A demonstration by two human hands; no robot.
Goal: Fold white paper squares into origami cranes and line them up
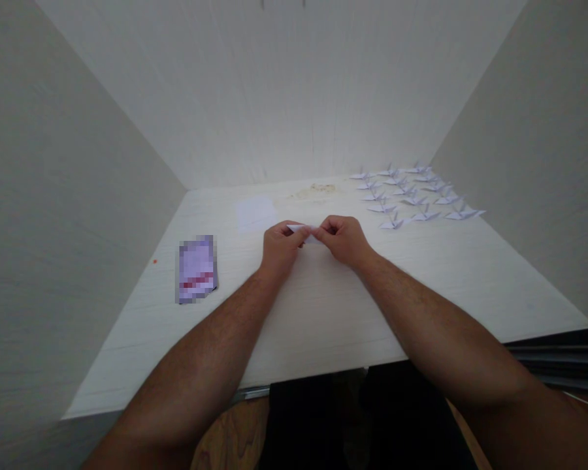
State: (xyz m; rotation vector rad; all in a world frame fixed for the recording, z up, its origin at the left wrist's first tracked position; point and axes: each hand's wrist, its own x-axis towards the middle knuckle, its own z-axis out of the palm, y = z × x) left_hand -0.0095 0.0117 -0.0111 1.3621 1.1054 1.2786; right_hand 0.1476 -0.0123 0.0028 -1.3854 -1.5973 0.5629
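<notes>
Between my two hands is a small piece of folded white paper point(313, 239), held above the middle of the white table. My left hand point(283, 245) grips its left part, thumb on top and fingers curled beneath. Pinching the right part is my right hand point(343, 236), its thumb close to the left thumb. The fingers cover much of the paper, so its exact folded shape is hidden. Beyond my left hand lie flat white paper sheets point(255, 213).
Rows of several folded white paper cranes point(410, 196) stand at the back right of the table point(323, 326). A blurred-out purple flat object point(196, 269) lies at the left, near a tiny red spot point(155, 262). Walls enclose the table's back and both sides.
</notes>
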